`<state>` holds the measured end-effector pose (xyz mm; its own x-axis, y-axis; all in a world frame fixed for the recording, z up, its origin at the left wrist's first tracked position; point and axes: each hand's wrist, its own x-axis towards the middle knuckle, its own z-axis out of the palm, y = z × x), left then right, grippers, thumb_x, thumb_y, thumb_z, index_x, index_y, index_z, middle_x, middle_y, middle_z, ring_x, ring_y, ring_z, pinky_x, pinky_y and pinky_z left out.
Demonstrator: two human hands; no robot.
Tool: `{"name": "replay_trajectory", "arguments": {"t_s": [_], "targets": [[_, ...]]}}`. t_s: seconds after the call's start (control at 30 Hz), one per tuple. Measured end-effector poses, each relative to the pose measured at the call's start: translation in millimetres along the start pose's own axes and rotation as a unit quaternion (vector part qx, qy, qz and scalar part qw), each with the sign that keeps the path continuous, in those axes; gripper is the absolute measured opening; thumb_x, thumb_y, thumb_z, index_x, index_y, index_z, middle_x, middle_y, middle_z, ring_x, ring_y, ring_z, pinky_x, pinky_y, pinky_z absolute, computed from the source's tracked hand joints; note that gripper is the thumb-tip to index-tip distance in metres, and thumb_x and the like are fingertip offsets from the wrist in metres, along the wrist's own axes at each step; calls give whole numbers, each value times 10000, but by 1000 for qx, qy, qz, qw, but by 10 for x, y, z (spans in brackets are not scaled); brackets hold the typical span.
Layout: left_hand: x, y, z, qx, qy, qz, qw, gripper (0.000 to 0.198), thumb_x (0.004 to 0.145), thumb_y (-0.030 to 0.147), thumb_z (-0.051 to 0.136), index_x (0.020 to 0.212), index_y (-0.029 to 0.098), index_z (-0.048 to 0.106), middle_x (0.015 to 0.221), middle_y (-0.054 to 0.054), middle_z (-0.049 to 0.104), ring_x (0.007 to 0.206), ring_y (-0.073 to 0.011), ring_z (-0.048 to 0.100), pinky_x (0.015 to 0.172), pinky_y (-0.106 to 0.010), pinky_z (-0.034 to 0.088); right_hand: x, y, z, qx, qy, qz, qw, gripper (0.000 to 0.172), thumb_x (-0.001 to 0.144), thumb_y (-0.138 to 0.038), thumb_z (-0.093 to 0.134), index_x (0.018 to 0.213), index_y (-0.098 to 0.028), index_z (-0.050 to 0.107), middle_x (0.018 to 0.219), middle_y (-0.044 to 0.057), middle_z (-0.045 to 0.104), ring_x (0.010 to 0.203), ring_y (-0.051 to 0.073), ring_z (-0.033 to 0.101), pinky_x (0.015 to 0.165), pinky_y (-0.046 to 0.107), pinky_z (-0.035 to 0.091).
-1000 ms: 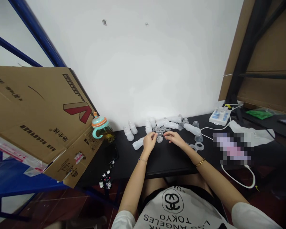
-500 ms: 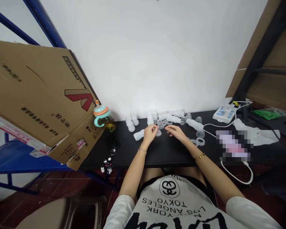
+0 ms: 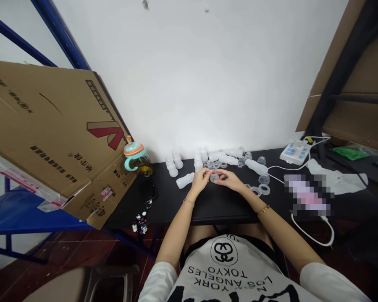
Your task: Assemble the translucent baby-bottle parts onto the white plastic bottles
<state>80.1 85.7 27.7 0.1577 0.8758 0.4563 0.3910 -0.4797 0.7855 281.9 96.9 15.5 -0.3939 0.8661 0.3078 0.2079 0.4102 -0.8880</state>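
My left hand [image 3: 201, 180] is closed in a pinch at the left rim of a clear, round bottle part [image 3: 214, 178], probably a silicone nipple. My right hand [image 3: 229, 180] grips the same part from the right, its thumb and fingers on the edge. The two hands almost meet above the black table [image 3: 214, 205]. Beside my left hand lies a frosted white bottle [image 3: 185, 180]. Just beyond my fingers are clear rings [image 3: 223, 165] and more frosted bottles [image 3: 228, 159]. Whether a second small piece is between the left fingertips is too small to tell.
Two bottles with clear tops [image 3: 171, 167] stand at the left, near a teal-handled jug [image 3: 138, 161] and a dark phone [image 3: 148, 191]. Rings [image 3: 264, 189] lie right of my right hand. A white power strip [image 3: 294, 153], its cable and a blurred phone [image 3: 307, 195] are farther right.
My hands have come together; the right moved left onto the clear round part, which is now between both hands. The camera view has tilted slightly.
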Motion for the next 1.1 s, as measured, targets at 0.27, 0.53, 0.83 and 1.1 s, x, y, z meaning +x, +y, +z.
{"name": "replay_trajectory", "arguments": {"t_s": [0.27,0.53,0.83,1.1], "targets": [[-14,34,9,6,-12,2,1000,375,976,516,517,874,186,663,806,-23,732,560,-119,590,582,-242,447,-11,0,17,-21,-3,-26,999,503,713,-426,811,1162,-213,736,1091,46,752,780,178,673,839,341,554],[-6,73,13,-15,13,-5,1000,364,969,510,524,876,179,643,833,-38,741,542,-114,585,577,-243,457,12,67,20,3,10,13,1000,539,732,-486,803,1169,-184,711,979,49,735,757,175,659,696,293,541],[12,0,30,-16,6,-15,1000,386,950,542,542,824,190,639,773,-20,723,510,-111,570,543,-238,437,-46,-105,41,22,-6,15,1000,477,719,-564,806,984,-179,711,858,28,698,687,141,589,587,240,486],[3,-33,48,-22,-24,-17,999,382,950,540,537,811,194,617,690,6,669,503,-115,554,535,-238,417,-67,-149,53,60,-9,34,998,471,742,-583,785,963,-185,662,805,13,691,611,123,592,511,220,465]]}}
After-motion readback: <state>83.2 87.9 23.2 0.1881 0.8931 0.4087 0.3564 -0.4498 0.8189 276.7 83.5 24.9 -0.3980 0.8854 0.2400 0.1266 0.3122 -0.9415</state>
